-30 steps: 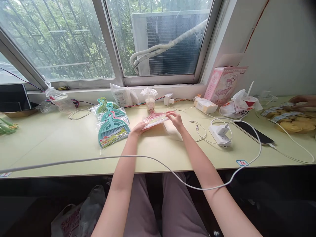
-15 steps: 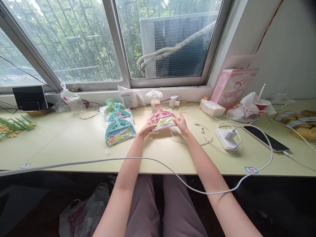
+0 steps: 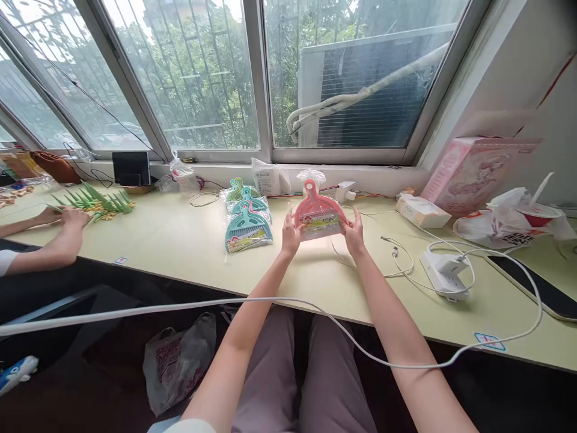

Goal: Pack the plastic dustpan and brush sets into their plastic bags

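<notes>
A pink dustpan-and-brush set (image 3: 319,210) in clear wrap is held up over the table between my two hands. My left hand (image 3: 292,233) grips its lower left edge, and my right hand (image 3: 354,232) grips the lower right edge. The pan's handle with its round hole points up and away from me. To the left, several wrapped green and teal dustpan sets (image 3: 247,227) lie overlapping in a row, handles toward the window.
A white power strip (image 3: 444,275), looped cables and a phone (image 3: 536,285) lie on the right. Behind them stand a tissue box (image 3: 422,210) and a pink box (image 3: 473,174). A white cable (image 3: 288,299) crosses before me. At far left another person's hands (image 3: 72,218) touch green stalks (image 3: 101,201).
The pink set has been raised and tilted more upright, still in both hands. My view has turned left, bringing the other person's arms into sight.
</notes>
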The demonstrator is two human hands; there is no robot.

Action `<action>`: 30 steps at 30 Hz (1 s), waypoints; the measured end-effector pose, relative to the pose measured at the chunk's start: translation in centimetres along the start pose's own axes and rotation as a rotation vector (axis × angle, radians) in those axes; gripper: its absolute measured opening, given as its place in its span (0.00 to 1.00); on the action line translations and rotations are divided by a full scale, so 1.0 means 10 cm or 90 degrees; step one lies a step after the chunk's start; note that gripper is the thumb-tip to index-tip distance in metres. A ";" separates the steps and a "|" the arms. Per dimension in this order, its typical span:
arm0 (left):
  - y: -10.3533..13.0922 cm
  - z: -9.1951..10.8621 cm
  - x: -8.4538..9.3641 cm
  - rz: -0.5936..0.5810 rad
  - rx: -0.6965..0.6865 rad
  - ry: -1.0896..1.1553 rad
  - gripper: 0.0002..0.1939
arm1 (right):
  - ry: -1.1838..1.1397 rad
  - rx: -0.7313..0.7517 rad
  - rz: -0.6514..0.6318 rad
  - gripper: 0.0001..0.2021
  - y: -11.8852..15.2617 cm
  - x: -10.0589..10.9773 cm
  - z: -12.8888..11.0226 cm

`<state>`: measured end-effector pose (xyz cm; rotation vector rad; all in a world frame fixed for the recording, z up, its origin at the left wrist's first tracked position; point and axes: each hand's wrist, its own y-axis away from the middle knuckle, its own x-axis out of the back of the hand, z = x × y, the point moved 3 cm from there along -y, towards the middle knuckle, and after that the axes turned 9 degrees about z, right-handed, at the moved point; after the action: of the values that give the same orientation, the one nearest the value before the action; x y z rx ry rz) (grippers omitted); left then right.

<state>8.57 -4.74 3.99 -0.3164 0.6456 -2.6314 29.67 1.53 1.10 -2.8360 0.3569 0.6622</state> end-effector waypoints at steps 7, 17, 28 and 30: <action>0.44 0.27 0.61 0.011 -0.141 -0.059 0.55 | 0.001 0.056 -0.032 0.43 0.37 -0.40 0.05; 1.19 0.03 1.93 0.247 0.133 0.027 0.45 | 0.081 0.018 -0.349 0.41 1.38 -0.91 0.19; 0.75 -0.46 2.62 0.165 0.085 -0.370 0.14 | 0.452 0.247 -0.467 0.22 1.28 -1.26 0.73; 0.51 -0.57 2.61 0.183 0.096 -0.375 0.13 | 0.514 0.290 -0.394 0.21 1.17 -1.41 0.84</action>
<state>-14.67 -18.14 -0.27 -0.8405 0.2669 -2.1391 10.69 -4.82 -1.48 -2.4107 -0.2409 -0.6182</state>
